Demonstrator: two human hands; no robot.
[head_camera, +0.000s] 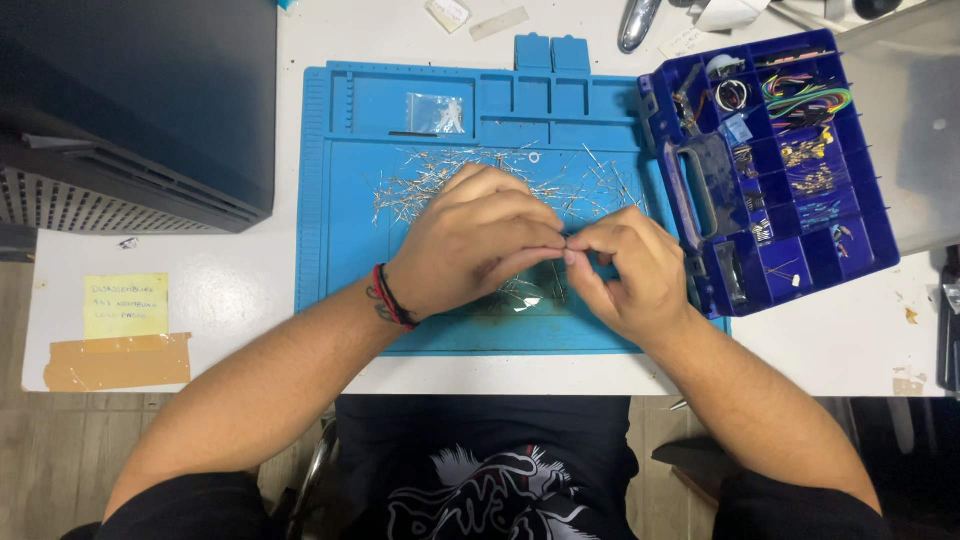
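Observation:
My left hand (475, 240) and my right hand (625, 270) meet fingertip to fingertip over a blue work mat (340, 200). Between the pinched fingers sits something very small, likely one of the thin wire-legged parts; it is too small to make out. Many such small components (420, 180) lie scattered on the mat just beyond my hands. More of them show under my hands near the mat's front. A red and black band circles my left wrist.
A blue compartment box (800, 170) with wires and small parts stands open at the right, overlapping the mat. A dark machine case (140, 100) fills the left. A yellow note (125, 305) and brown tape lie on the white table. A small clear bag (437, 113) rests in a mat tray.

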